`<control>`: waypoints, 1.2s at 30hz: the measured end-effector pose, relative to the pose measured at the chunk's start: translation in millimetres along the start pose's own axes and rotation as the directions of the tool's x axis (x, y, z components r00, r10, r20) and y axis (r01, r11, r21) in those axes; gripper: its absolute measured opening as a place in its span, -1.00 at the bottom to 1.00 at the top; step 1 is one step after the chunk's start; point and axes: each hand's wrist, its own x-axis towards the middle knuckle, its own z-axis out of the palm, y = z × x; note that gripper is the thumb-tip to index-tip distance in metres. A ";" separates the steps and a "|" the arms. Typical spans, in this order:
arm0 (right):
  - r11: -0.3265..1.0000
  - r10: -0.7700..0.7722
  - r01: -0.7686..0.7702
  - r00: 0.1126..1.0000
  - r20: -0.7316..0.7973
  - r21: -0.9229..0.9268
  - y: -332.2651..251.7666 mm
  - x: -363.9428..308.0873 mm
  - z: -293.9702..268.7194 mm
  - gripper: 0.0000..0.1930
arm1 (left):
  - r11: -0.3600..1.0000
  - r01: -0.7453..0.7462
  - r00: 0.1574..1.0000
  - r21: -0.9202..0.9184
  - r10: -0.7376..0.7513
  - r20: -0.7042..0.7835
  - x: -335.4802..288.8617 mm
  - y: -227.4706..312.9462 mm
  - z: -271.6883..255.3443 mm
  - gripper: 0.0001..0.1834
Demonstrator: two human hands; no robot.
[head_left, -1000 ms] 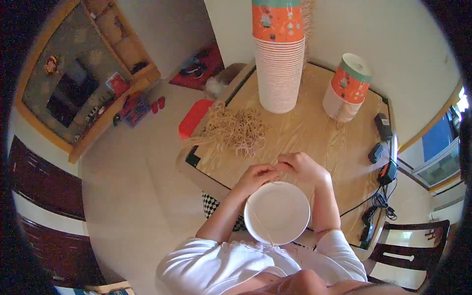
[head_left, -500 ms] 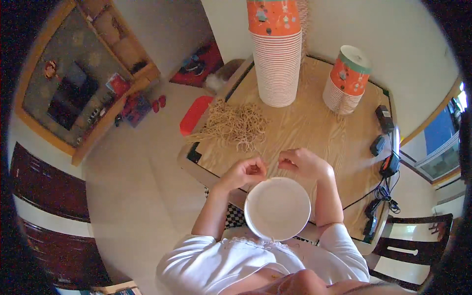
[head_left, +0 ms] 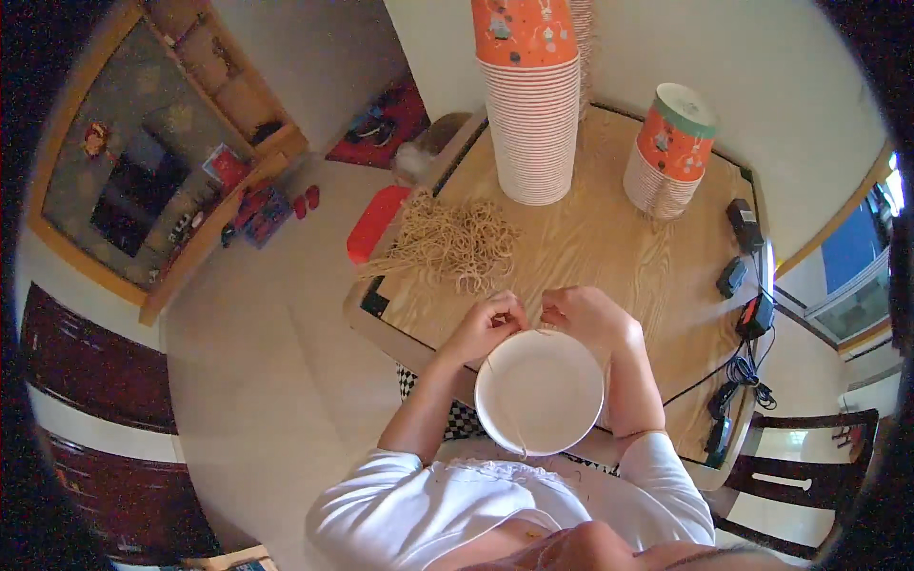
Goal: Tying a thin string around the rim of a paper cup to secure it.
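Across the white bowl [head_left: 541, 395] a tan strand [head_left: 522, 447] already runs, but left hand [head_left: 491, 321] and right hand [head_left: 586, 314], grip unclear to me, seem unfinished.

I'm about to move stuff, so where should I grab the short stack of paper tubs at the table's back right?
Probably low, around the pale ridged part of the short stack, from the front with the right hand: the wall rises behind and the tall stack stands left. The tubs look nested, so gripping the printed top one might lift only that.
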 end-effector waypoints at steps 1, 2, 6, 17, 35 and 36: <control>1.000 0.025 -0.026 1.000 -0.016 -0.009 2.0 0.0 0.8 -0.80 | 0.998 -0.033 0.999 0.046 0.032 0.019 1.3 -2.7 -0.2 -0.91; 1.000 0.027 -0.027 1.000 -0.016 -0.008 3.3 0.4 0.9 -0.80 | 0.998 -0.033 0.999 0.046 0.032 0.020 1.0 -4.9 0.2 -0.91; 0.997 0.011 -0.011 1.000 -0.007 -0.079 6.1 1.8 1.5 -0.80 | 0.964 -0.158 0.987 0.213 0.159 0.011 -7.9 -13.2 5.6 -0.78; 0.992 -0.039 0.034 0.998 0.044 0.121 9.2 -1.2 -3.9 -0.81 | 0.845 -0.208 0.978 0.493 0.179 0.105 -2.8 1.6 17.5 -0.78; 0.989 -0.127 0.132 0.989 -0.077 0.068 3.8 -5.0 -3.8 -0.91 | 0.992 0.087 0.996 -0.094 -0.084 0.036 -3.8 -2.1 25.0 -0.91; 0.990 -0.127 0.131 0.990 -0.069 0.055 4.8 -4.8 -3.7 -0.91 | 0.967 0.169 0.986 -0.193 -0.164 0.038 -4.1 -1.7 26.7 -0.91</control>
